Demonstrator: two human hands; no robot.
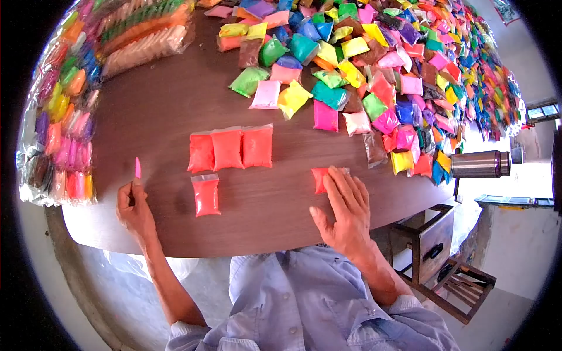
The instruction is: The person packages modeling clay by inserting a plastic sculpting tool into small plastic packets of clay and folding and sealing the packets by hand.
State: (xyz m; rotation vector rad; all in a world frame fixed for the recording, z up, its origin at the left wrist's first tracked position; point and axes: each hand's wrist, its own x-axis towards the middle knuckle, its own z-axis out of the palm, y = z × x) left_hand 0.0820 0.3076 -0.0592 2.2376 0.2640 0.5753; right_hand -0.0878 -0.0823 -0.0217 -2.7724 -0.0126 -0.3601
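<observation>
On the left side of the table, my left hand (pixel 133 205) is closed on a small pink blade-shaped tool (pixel 138 168), its tip pointing up and away from me. My right hand (pixel 346 205) lies flat with its thumb spread, its fingers over part of a red packet (pixel 319 179). Between my hands, a row of three red packets in clear bags (pixel 227 148) lies side by side with edges touching or overlapping. Just below the row's left end is a single red packet (pixel 206 196), apart from my hands.
A big heap of colourful packets (pixel 351 76) spreads over the back and right of the table (pixel 158 105). Packet stacks (pixel 143 41) and a bagged row (pixel 64 128) line the left. A metal flask (pixel 480 164) lies at the right edge, near a wooden stool (pixel 433 245).
</observation>
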